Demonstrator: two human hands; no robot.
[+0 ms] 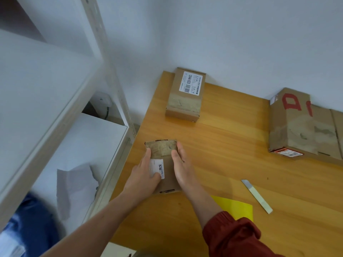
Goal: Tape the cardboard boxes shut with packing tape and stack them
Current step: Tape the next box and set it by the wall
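Nearest to me, a yellow paper sheet (235,206) and a flat grey metal blade strip (257,196) lie to the right of the small brown cardboard box (164,169), which sits near the left edge of the orange wooden table (222,145). My left hand (143,175) and right hand (182,167) press this box from both sides with straight fingers, not clenched; the left thumb lies on its white label. Beyond the box stands a taped brown carton with a white barcode label (185,95). Far right of the box is a bigger carton with red marks (300,127).
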